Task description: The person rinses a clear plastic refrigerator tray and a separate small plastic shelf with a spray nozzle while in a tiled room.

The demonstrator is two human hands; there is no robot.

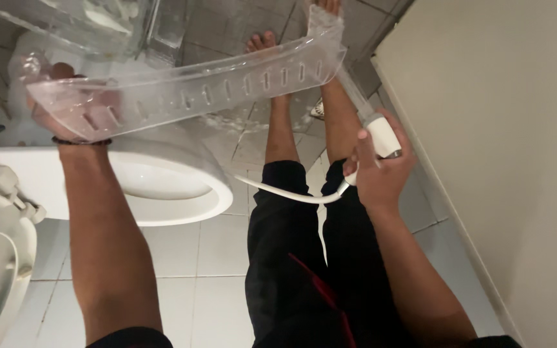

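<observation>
My left hand (66, 106) grasps one end of a clear slotted plastic shelf (195, 87), which stretches away toward my right hand (378, 164). That hand is clenched around a white spray nozzle (381, 135), its hose (291, 193) trailing below.

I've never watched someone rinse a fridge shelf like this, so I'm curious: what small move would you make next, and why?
Probably sweep the spray sideways along the tray. The right hand aims the white spray head at the far end of the clear slotted tray, which the left hand holds over the toilet bowl. The water strikes only that end, so the rest looks unrinsed.
</observation>
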